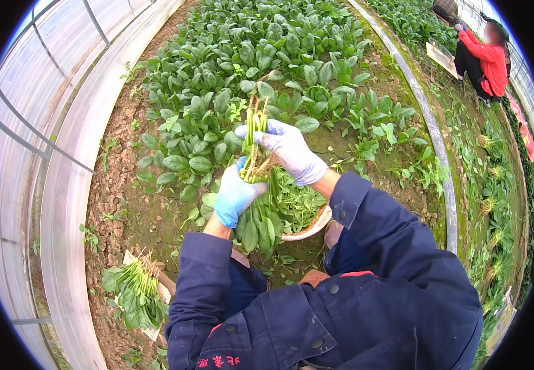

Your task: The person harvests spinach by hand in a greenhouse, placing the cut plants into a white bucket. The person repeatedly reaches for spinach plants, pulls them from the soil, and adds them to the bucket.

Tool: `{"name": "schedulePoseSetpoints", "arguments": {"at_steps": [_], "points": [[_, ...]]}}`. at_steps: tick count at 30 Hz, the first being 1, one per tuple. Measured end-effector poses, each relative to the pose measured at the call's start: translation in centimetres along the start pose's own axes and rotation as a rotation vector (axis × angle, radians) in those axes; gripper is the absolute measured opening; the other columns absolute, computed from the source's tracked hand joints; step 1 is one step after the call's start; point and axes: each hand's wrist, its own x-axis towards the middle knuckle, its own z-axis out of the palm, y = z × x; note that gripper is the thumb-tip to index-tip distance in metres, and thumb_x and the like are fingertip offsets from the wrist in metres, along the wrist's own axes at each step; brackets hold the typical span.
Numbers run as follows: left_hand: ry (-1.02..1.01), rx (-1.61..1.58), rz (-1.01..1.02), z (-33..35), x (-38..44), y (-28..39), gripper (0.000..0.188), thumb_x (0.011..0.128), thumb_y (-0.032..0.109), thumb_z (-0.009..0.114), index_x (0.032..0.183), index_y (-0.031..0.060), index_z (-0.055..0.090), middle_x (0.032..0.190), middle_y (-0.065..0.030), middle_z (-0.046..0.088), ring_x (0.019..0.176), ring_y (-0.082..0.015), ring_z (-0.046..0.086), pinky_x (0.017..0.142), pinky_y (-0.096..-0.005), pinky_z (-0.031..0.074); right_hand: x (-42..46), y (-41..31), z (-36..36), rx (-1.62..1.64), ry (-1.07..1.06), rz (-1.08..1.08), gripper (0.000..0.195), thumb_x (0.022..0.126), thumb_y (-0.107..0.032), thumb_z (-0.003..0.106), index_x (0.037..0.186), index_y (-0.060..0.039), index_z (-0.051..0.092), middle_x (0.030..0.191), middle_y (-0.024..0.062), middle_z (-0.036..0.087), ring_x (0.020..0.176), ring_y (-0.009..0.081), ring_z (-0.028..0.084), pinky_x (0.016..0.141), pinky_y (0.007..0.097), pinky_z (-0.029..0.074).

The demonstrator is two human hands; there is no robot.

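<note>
Both my hands wear thin disposable gloves. My left hand [237, 193] is closed around a bunch of leafy greens that look like spinach [260, 226], its leaves hanging down and its roots upward. Just above it, my right hand [290, 147] grips the stems of more greens [255, 125], whose roots point up. Under the hands stands a round basin [318, 224] holding loose green leaves [297, 201]. Part of the basin is hidden behind the held bunch and my arm.
Growing greens [257, 51] fill the bed ahead. At left, a pile of greens [135, 293] lies beside the plastic greenhouse wall [72, 115]. A grey hose [426, 106] runs along the right. Beyond it are laid bunches [498, 203] and a person in red [486, 60].
</note>
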Motion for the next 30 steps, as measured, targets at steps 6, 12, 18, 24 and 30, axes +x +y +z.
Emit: {"name": "schedulePoseSetpoints", "arguments": {"at_steps": [6, 12, 18, 24, 30], "points": [[0.0, -0.208, 0.077, -1.1, -0.9, 0.9, 0.091, 0.065, -0.006, 0.072, 0.146, -0.002, 0.03, 0.127, -0.0103, 0.057, 0.102, -0.0151, 0.06, 0.092, -0.0264, 0.047, 1.4, -2.7, -0.4, 0.096, 0.196, -0.101, 0.024, 0.096, -0.011, 0.054, 0.114, 0.0024, 0.06, 0.103, 0.0109, 0.069, 0.093, 0.0187, 0.066, 0.087, 0.0337, 0.052], [0.396, -0.269, 0.159, -5.6, -1.5, 1.5, 0.037, 0.072, -0.01, 0.067, 0.109, -0.0036, 0.065, 0.095, -0.006, 0.07, 0.082, -0.0126, 0.065, 0.078, -0.0262, 0.053, 0.6, -6.8, -0.6, -0.235, -0.053, 0.096, 0.024, 0.096, -0.012, 0.054, 0.113, 0.0031, 0.059, 0.098, 0.0077, 0.069, 0.08, 0.0131, 0.064, 0.076, 0.0267, 0.052], [0.444, -0.555, 0.289, -4.4, -1.7, 1.3, 0.031, 0.075, -0.011, 0.067, 0.105, -0.004, 0.065, 0.096, -0.0081, 0.07, 0.082, -0.0137, 0.066, 0.077, -0.0268, 0.054, -1.4, -1.9, 4.5, -0.121, -0.081, 0.174, 0.03, 0.096, -0.005, 0.052, 0.125, 0.003, 0.054, 0.111, 0.0047, 0.064, 0.094, 0.0095, 0.058, 0.084, 0.0255, 0.049], [0.436, -0.647, 0.2, -3.3, -2.2, 2.1, 0.032, 0.075, -0.007, 0.068, 0.107, -0.0034, 0.065, 0.099, -0.0086, 0.07, 0.085, -0.0161, 0.067, 0.078, -0.0288, 0.054, -1.2, 2.2, 6.0, -0.291, 0.106, 0.002, 0.034, 0.092, -0.007, 0.06, 0.124, 0.0057, 0.054, 0.113, 0.0102, 0.065, 0.101, 0.0131, 0.059, 0.091, 0.0266, 0.047], [0.347, -0.776, 0.145, -3.9, -3.0, 2.7, 0.033, 0.076, -0.007, 0.065, 0.109, -0.0037, 0.064, 0.099, -0.0098, 0.069, 0.085, -0.0187, 0.068, 0.078, -0.0311, 0.055, -1.2, 2.3, 6.4, -0.453, 0.158, -0.144, 0.028, 0.091, -0.009, 0.062, 0.117, 0.0013, 0.06, 0.103, 0.0105, 0.068, 0.09, 0.0122, 0.062, 0.084, 0.027, 0.05]]}}
